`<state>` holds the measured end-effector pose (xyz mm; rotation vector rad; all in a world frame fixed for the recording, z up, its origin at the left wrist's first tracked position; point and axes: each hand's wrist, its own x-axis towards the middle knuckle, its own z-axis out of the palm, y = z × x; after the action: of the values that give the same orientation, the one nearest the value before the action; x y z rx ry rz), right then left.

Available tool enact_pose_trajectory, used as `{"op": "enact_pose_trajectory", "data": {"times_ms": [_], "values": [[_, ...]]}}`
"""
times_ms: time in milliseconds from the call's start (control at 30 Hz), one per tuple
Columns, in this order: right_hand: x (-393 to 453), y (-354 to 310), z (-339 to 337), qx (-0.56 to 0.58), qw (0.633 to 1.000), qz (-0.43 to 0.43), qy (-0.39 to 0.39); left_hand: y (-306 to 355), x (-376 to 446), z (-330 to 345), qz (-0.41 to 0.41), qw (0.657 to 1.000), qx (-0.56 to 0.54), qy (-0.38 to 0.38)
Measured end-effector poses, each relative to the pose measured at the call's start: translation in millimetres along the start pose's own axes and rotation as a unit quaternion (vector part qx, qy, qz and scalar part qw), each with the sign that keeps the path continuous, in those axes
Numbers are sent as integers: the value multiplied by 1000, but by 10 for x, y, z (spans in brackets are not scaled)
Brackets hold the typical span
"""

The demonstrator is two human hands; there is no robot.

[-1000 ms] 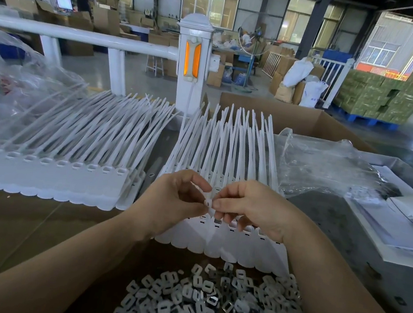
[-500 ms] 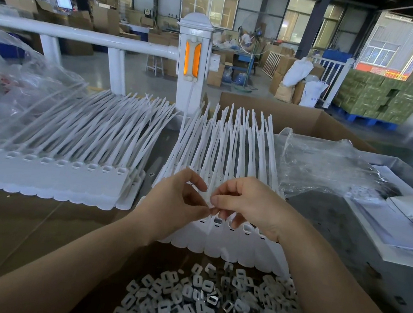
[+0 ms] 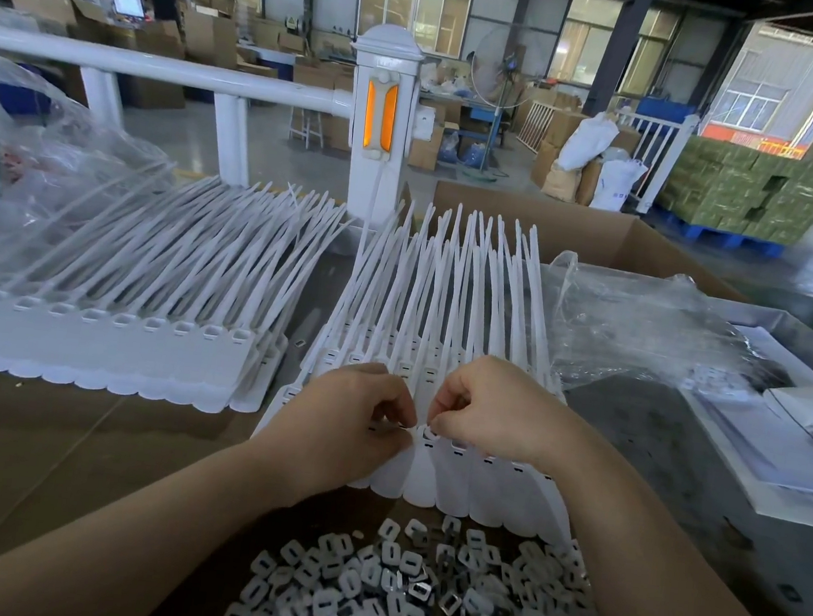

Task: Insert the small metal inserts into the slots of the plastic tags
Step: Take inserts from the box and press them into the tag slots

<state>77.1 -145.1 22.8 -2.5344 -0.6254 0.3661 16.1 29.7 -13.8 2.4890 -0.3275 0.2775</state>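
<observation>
A stack of white plastic tags (image 3: 471, 485) with long thin tails lies fanned out in front of me. My left hand (image 3: 352, 422) rests on the tags' left part, its fingers curled, thumb and forefinger pinching at the row of slots. My right hand (image 3: 489, 412) is curled beside it, its fingertips pinching a small insert (image 3: 427, 431) at a slot in the top tag. Both hands almost touch there. A heap of small metal inserts (image 3: 404, 598), white and silvery squares with a hole, lies close below my wrists.
A second stack of white tags (image 3: 104, 351) lies to the left. Crumpled clear plastic bags (image 3: 633, 326) sit at right and far left. A grey tray with papers (image 3: 781, 447) is on the right. An open cardboard box (image 3: 602, 238) and a white railing (image 3: 384, 120) stand behind.
Both hands have moved down from above the tags onto the row of slots. The right fingertips now press at a slot of the top tag.
</observation>
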Motion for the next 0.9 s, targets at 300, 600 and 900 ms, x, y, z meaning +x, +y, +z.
{"op": "enact_pose_trajectory", "data": {"times_ms": [300,600,900], "values": [[-12,-38,7,-31,999,-4,21,-30,-2,14,20,1000,9,1],[-22,-78,22,-68,998,-15,10,-32,4,38,19,1000,19,6],[-27,-80,39,-74,997,3,3,-46,-4,65,28,999,19,11]]}}
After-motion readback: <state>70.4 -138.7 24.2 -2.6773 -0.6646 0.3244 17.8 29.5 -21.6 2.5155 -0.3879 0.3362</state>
